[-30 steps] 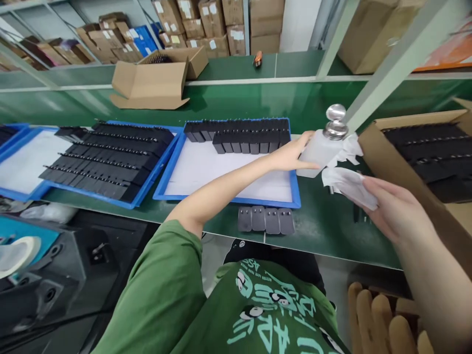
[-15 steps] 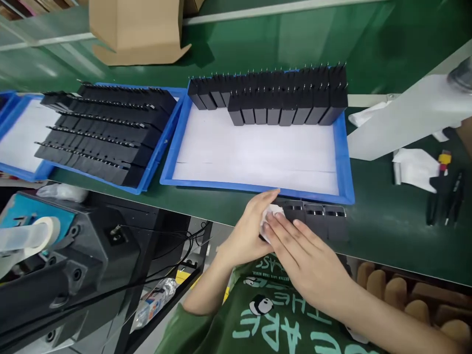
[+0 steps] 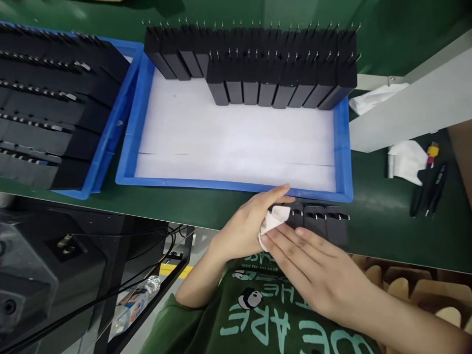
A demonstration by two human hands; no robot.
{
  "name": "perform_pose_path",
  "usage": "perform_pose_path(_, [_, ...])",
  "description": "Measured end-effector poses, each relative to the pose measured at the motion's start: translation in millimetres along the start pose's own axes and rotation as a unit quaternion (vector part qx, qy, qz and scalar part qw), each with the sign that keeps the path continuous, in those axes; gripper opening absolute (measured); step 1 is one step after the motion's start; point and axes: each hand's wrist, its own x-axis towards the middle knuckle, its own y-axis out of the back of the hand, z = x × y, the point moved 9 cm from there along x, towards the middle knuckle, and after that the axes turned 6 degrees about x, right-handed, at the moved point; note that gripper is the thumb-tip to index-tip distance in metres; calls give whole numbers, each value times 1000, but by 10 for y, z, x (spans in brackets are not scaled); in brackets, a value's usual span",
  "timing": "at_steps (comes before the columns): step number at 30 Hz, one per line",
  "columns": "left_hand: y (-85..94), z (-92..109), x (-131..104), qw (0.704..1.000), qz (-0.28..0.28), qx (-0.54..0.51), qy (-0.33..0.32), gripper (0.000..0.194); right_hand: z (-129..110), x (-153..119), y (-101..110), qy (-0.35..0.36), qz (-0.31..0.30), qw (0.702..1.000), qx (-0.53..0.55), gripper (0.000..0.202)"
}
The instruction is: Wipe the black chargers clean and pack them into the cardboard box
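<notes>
A white cloth (image 3: 275, 219) lies under the fingertips of my right hand (image 3: 317, 265), which presses it over the near ends of a row of black blocks (image 3: 315, 223) at the bench's front edge. My left hand (image 3: 245, 223) is beside the row's left end, its thumb and fingers around that end; what they hold is mostly hidden. Just beyond stands a blue tray (image 3: 236, 186) lined with white paper. Along its far side, several upright black blocks (image 3: 265, 91) with metal pins on top form two rows.
At the left, another blue tray (image 3: 110, 142) is full of black blocks. A white slanted panel (image 3: 409, 115), a crumpled white cloth (image 3: 407, 160) and tweezers (image 3: 437, 189) are at the right. Below the bench are a dark machine (image 3: 47, 270) and cardboard dividers (image 3: 438, 292).
The view has moved closer and the trays have shifted left. The white cloth now has a folded corner raised between my hands, and my right fingers have slid slightly lower.
</notes>
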Motion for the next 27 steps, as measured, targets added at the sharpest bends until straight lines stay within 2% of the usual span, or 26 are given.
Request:
perform_pose_path(5, [-10, 30, 24, 1000, -4, -1, -27, 89, 39, -276, 353, -8, -31, 999, 18, 46])
perform_pose_path(8, [2, 35, 18, 999, 5, 3, -36, 91, 90, -288, 505, -48, -1, 998, 35, 48])
perform_pose_path(10, [14, 25, 5, 999, 9, 5, -34, 83, 65, -155, 430, -50, 34, 997, 41, 45])
perform_pose_path(12, [23, -7, -10, 1000, 11, 6, -21, 74, 2, 18, 261, -31, 58, 997, 49, 42])
perform_pose_path(15, [31, -43, -24, 1000, 12, 6, -12, 76, -26, 123, 62, -22, 47, 998, 39, 41])
perform_pose_path(18, [19, -64, -28, 1000, 8, 12, -9, 92, 83, -110, 108, -68, -2, 998, 9, 45])
perform_pose_path(22, [7, -70, -16, 1000, -4, 29, 10, 101, 280, -676, 350, -143, -50, 988, -25, 58])
perform_pose_path(25, [2, 9, 16, 998, -19, 66, 10, 94, 396, -927, 415, -180, -34, 983, -18, 65])
perform_pose_path(27, [-11, 61, 39, 994, -32, 106, 11, 88, 406, -911, 357, -188, -4, 982, -7, 67])
